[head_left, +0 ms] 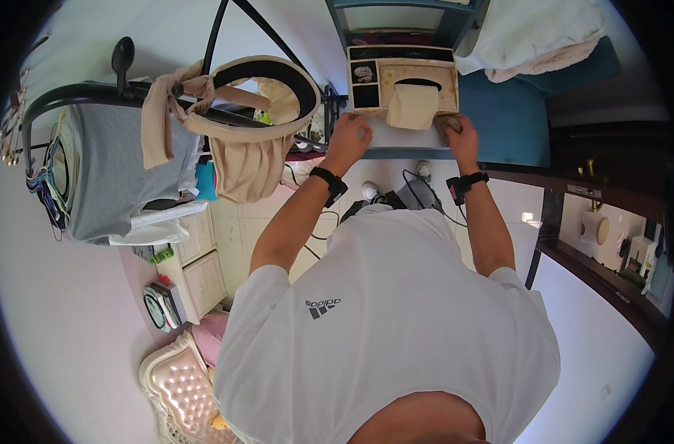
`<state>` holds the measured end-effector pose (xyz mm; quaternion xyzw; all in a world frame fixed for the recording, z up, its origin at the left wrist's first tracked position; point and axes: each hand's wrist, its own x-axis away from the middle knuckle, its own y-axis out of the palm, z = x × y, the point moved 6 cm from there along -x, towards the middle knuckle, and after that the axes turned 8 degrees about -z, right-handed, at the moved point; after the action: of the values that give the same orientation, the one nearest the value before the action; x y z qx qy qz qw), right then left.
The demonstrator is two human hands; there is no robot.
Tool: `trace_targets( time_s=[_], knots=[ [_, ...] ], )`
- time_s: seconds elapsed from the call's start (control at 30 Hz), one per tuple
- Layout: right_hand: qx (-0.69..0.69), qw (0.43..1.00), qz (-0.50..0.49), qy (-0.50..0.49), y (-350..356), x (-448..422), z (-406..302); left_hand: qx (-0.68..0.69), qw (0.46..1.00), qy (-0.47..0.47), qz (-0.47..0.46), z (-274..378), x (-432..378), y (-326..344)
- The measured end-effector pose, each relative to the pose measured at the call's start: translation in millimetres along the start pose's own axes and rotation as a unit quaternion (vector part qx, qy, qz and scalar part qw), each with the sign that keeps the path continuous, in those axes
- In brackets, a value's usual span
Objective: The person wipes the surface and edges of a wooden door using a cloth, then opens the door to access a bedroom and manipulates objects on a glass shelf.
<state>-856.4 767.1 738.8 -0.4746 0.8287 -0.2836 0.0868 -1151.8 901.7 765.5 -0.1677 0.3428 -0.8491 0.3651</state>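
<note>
A beige tissue box organizer (pixel 389 72) with small compartments stands on a white surface (pixel 395 133) in front of me. From its dark oval slot hangs a pale tissue (pixel 413 108) over the front side. My right hand (pixel 464 141) grips a crumpled grey-brown cloth (pixel 447 126) by the box's right front corner. Beside the left front corner is my left hand (pixel 350 139), its fingers loosely bent and apart, with nothing visible in them. Whether its fingertips touch the box is unclear.
A black clothes rack (pixel 87 91) carries a grey garment (pixel 131 166) and a beige hat (pixel 309 111) at the left. Blue furniture (pixel 503 122) extends right, under white fabric (pixel 536 33). A dark door frame (pixel 598 191) stands at far right. Cables (pixel 453 221) hang near my body.
</note>
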Motion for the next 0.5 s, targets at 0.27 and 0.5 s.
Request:
trace_targets(
  time_s=[0.27,0.5],
  knots=[
    [0.094,0.994,0.018,-0.053,-1,-2,4,0.037,0.999,-0.001,0.01,-1,8,4],
    [0.12,0.992,0.033,0.005,-7,7,8,0.046,0.999,-0.02,-0.001,-32,59,8]
  ],
)
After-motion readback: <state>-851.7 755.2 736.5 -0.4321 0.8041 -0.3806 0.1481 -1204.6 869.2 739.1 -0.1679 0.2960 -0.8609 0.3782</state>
